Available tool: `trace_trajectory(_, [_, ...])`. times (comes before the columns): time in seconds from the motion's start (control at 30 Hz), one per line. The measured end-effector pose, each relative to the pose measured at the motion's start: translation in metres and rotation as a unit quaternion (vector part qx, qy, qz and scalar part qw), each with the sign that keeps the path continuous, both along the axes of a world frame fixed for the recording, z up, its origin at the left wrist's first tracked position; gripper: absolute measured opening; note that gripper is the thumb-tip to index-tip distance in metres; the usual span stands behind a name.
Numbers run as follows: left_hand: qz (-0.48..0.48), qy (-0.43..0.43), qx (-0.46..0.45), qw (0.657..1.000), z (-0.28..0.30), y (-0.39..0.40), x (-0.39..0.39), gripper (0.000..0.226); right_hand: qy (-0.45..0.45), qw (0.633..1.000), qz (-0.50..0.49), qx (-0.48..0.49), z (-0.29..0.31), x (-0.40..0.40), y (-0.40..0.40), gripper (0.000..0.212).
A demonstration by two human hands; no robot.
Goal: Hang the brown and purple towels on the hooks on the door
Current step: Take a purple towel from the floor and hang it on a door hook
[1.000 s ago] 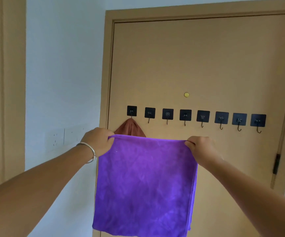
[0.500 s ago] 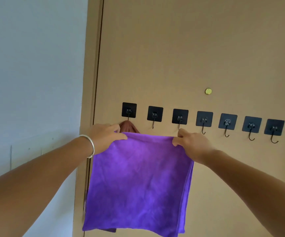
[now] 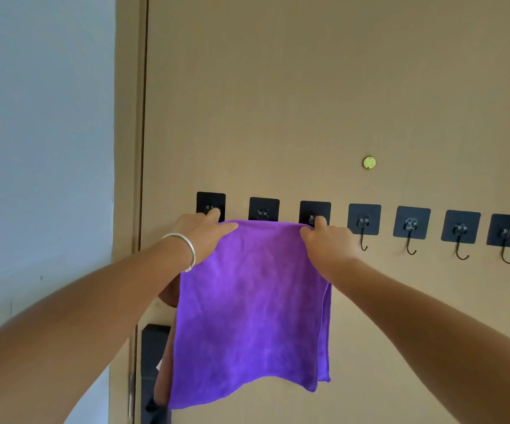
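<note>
Purple towel hung flat against the door, its top edge stretched level with the row of hooks. The left hand pinched the towel's upper left corner, fingers curled over the cloth right at the first hook plate. The right hand gripped the upper right corner in the same way, its fingertips touching the third plate. The second plate showed just above the towel's edge, between the two hands. Whether the cloth had caught on any hook could not be told. A brown towel lay behind the purple one, only a strip of it visible at the left side and near the bottom. A silver bangle sat on the left wrist. A small yellow disc was fixed on the door above the hooks.
</note>
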State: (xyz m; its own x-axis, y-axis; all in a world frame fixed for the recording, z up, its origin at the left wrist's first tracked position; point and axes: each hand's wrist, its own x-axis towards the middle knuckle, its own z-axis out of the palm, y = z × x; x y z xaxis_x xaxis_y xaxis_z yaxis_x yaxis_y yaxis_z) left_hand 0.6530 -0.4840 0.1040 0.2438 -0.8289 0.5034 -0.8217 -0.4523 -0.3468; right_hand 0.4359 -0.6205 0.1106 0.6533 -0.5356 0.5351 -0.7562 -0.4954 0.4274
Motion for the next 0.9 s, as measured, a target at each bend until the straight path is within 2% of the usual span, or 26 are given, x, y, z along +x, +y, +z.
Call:
trace_trajectory(0.1, [0.005, 0.029, 0.011, 1.000, -0.015, -0.008, -0.002, 0.045, 0.021, 1.000, -0.003, 0.007, -0.018, 0.006, -0.006, 0.031])
trace_trajectory(0.23, [0.019, -0.026, 0.072, 0.997, -0.035, -0.018, -0.010, 0.065, 0.009, 1.000, 0.008, 0.018, -0.030, 0.014, -0.011, 0.030])
trace_trajectory(0.43, [0.030, -0.060, 0.094, 0.993, -0.038, -0.025, -0.014, 0.060, 0.019, 1.000, 0.001, 0.012, -0.025, 0.018, -0.009, 0.030])
trace_trajectory(0.63, [0.024, 0.006, 0.089, 0.996, -0.057, -0.030, -0.031, 0.055, 0.060, 0.997, 0.014, 0.037, -0.060, 0.041, -0.007, 0.031])
trace_trajectory(0.9, [0.021, 0.081, 0.044, 0.996, -0.092, -0.034, -0.032, 0.065, -0.011, 0.982, 0.112, 0.153, -0.102, 0.064, 0.002, 0.030])
